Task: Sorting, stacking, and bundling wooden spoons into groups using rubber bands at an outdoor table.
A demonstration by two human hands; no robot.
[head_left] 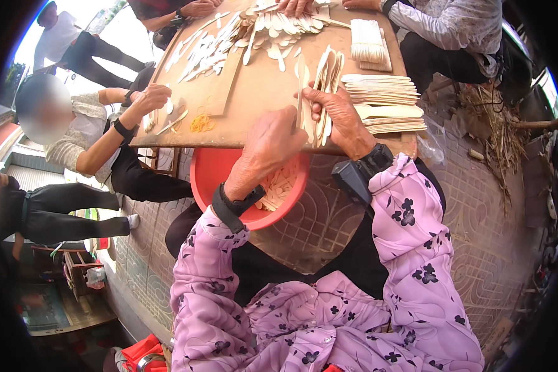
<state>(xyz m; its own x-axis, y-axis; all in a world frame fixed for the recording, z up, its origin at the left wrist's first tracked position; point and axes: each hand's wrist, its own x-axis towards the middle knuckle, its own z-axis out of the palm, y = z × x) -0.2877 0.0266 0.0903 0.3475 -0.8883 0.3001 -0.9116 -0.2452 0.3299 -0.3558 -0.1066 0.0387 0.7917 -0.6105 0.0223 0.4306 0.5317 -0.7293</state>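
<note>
Gripping wooden sticks: right hand | left hand: fingertips hidden, can't tell if holding | red basin: partly covered

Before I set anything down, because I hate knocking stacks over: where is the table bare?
The table looks bare between the yellow bands and your left hand, nearer than the cutlery heap; a smaller patch lies between bands and heap. The right side is crowded: cutlery stacks lie beside your right hand.

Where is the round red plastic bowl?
In the head view, the red bowl sits left of centre, just below the flat brown tabletop, partly behind the person's left hand.
</note>
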